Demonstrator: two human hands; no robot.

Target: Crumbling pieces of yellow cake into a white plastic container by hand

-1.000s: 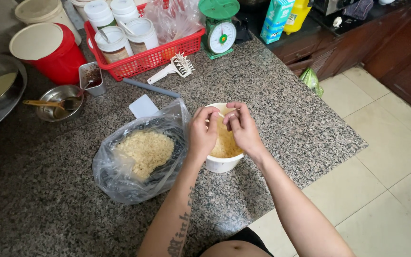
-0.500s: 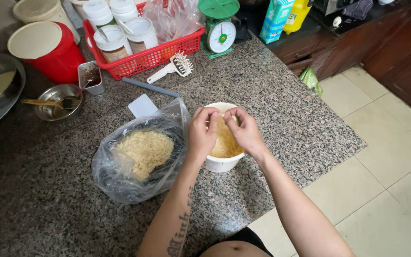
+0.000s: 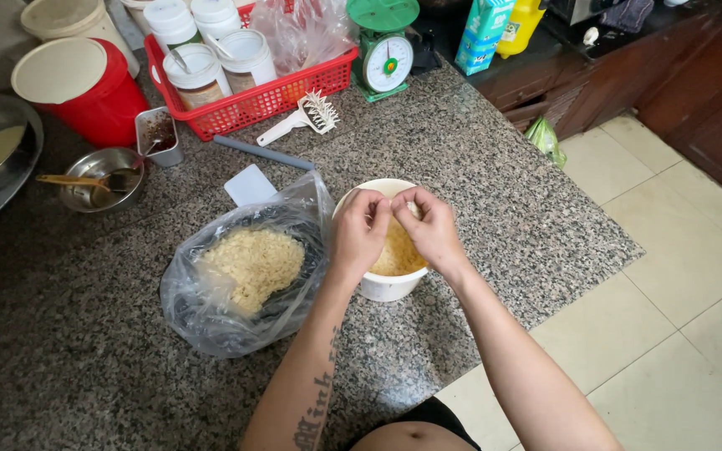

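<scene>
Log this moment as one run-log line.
left hand: over white bowl | right hand: pinching yellow crumbs | plastic bag: open beside bowl

A single view, taken from a camera worn on the person's head, looking steeply down over their own chest and forearms; it faces forward and downward onto a speckled granite worktop (image 3: pixel 495 175), close enough that both arms fill the lower middle of the frame; the left hand (image 3: pixel 359 234) and right hand (image 3: pixel 432 230) meet near the centre, above a white bowl (image 3: pixel 382 288), which marks where the gaze is aimed; the far edge of the worktop, with a red basket (image 3: pixel 261 100) and a green scale (image 3: pixel 384 46), runs along the top; tiled floor (image 3: pixel 678 284) fills the right side; there is no second view to share any of the scene with.
</scene>
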